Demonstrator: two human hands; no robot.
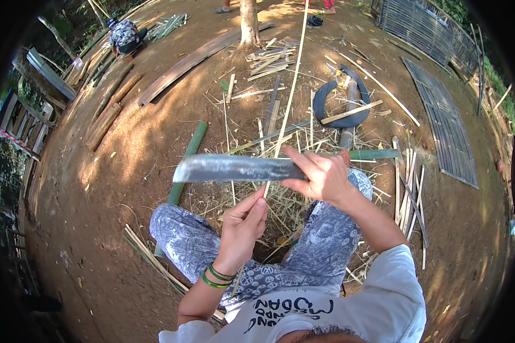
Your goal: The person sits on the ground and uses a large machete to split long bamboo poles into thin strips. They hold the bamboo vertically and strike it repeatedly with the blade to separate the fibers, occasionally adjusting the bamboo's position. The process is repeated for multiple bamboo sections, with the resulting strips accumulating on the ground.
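A long, thin bamboo strip (292, 91) runs from the top of the picture down toward my lap. My left hand (240, 228) pinches it between thumb and fingers, just below the blade, and its tail shows below the wrist. My right hand (325, 178) is closed round a machete (229, 169), with its handle mostly hidden in the grip. The wide blade points left and lies across the strip, close above my left fingertips. Some fingers of the right hand are at the strip beside the blade. Pale shavings (286, 200) lie on the ground between my knees.
A green bamboo pole (193, 146) lies to the left. Split strips (409, 191) lie right, more (272, 60) by the tree trunk (249, 26). Ahead are a black ring (324, 100) and a post. A slatted panel (443, 123) lies far right. Another person (125, 35) crouches far left.
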